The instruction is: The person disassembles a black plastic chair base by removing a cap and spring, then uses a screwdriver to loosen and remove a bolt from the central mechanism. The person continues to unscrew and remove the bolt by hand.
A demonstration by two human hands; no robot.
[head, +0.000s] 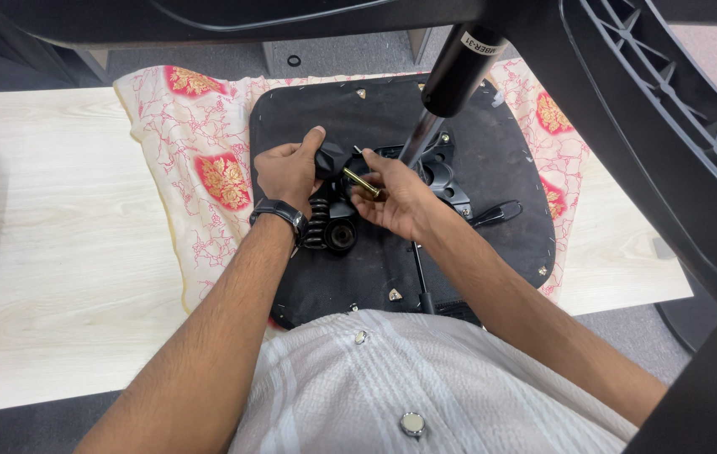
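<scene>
While the left hand (289,172) clamps the black knob (330,156), the right hand's (399,197) grip pinches a brass bolt (362,182) — over the seat mechanism (442,172).

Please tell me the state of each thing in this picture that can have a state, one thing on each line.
Chair seat: upside down, lying on the cloth.
Cloth: spread flat on the table, partly under the seat.
Brass bolt: pinched in the right hand's fingers, tilted.
Black knob: gripped by the left hand.
Coil spring: exposed on the mechanism.
Left hand: closed.
Right hand: closed.
</scene>
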